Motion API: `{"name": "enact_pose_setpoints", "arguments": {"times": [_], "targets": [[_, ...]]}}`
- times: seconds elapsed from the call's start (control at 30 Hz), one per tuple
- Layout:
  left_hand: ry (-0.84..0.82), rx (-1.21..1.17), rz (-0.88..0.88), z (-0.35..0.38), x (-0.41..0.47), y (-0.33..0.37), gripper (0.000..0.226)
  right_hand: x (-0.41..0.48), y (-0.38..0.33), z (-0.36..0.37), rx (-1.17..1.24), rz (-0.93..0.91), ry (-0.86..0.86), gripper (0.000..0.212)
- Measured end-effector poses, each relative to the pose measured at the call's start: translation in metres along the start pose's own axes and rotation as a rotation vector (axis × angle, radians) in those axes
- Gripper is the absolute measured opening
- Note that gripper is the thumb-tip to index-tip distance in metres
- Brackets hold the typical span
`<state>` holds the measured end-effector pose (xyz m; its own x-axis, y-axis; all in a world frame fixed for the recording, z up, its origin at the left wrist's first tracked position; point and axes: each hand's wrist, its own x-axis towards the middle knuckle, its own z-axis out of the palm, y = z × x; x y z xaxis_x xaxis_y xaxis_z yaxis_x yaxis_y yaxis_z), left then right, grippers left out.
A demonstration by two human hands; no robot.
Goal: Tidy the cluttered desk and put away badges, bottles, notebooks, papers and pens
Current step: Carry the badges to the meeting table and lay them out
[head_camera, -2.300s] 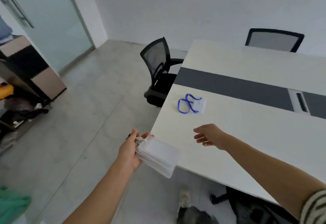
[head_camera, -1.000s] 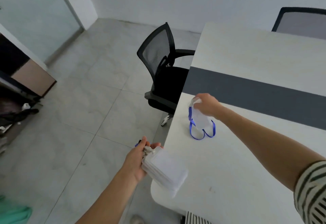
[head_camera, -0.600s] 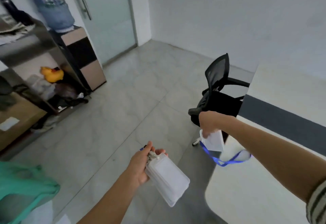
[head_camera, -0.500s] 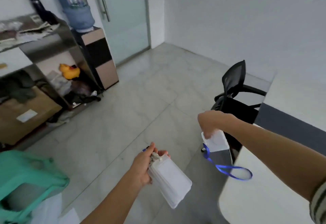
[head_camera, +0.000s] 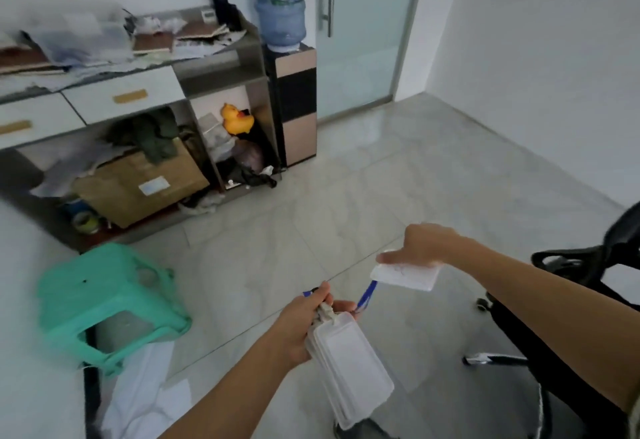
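My left hand (head_camera: 300,324) grips a stack of clear badge holders (head_camera: 349,366) by their clips, low in the middle of the head view. The stack hangs down and to the right. Just above it, my right hand (head_camera: 424,244) holds a single white badge holder (head_camera: 405,276) flat from above. That badge's blue lanyard (head_camera: 366,296) hangs down toward my left hand, and its lower end is hidden behind the stack.
A green plastic stool (head_camera: 104,300) stands at the left with white papers (head_camera: 145,400) on the floor below it. A cluttered shelf unit (head_camera: 138,120) and a water dispenser (head_camera: 294,92) stand behind. A black office chair (head_camera: 571,300) is at the right.
My right hand picked the lanyard badge off the table and brought it close above the stack. My view swung left, away from the table, toward the shelves and stool.
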<state>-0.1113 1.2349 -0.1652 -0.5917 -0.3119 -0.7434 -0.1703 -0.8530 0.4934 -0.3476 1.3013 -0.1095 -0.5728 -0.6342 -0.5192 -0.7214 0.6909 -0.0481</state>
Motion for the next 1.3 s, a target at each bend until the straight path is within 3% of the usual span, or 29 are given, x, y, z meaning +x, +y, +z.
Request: {"name": "enact_pose_setpoints", "arguments": {"times": [0.1,0.27,0.4,0.47,0.6,0.83,1.03,1.1,1.2,1.3], "targets": [[0.047,-0.036,0.022,0.001,0.032,0.045,0.039,0.052,-0.023,-0.025,0.11,-0.072,-0.027,0.061],[0.127,-0.164,0.071,0.0,0.079,0.125,0.04,0.128,-0.071,-0.086,0.356,-0.27,-0.192,0.02],[0.115,-0.31,0.101,-0.008,0.103,0.172,0.038,0.164,-0.116,-0.118,0.724,-0.382,-0.296,0.019],[0.084,-0.37,0.153,-0.018,0.114,0.2,0.03,0.183,-0.146,-0.129,0.752,-0.488,-0.408,0.028],[0.059,-0.492,0.194,-0.057,0.134,0.265,0.043,0.218,-0.2,-0.145,0.676,-0.607,-0.425,0.021],[0.043,-0.548,0.258,-0.125,0.17,0.399,0.049,0.286,-0.283,-0.182,0.657,-0.459,-0.358,0.028],[-0.027,-0.511,0.355,-0.158,0.193,0.512,0.042,0.335,-0.359,-0.217,0.812,-0.362,-0.102,0.03],[-0.02,-0.51,0.379,-0.165,0.204,0.543,0.044,0.35,-0.374,-0.223,0.972,-0.303,-0.181,0.036],[-0.029,-0.595,0.405,-0.176,0.22,0.582,0.039,0.373,-0.395,-0.232,1.195,-0.158,-0.492,0.053],[0.009,-0.603,0.427,-0.185,0.246,0.62,0.045,0.408,-0.423,-0.241,1.301,-0.11,-0.686,0.052]]}}
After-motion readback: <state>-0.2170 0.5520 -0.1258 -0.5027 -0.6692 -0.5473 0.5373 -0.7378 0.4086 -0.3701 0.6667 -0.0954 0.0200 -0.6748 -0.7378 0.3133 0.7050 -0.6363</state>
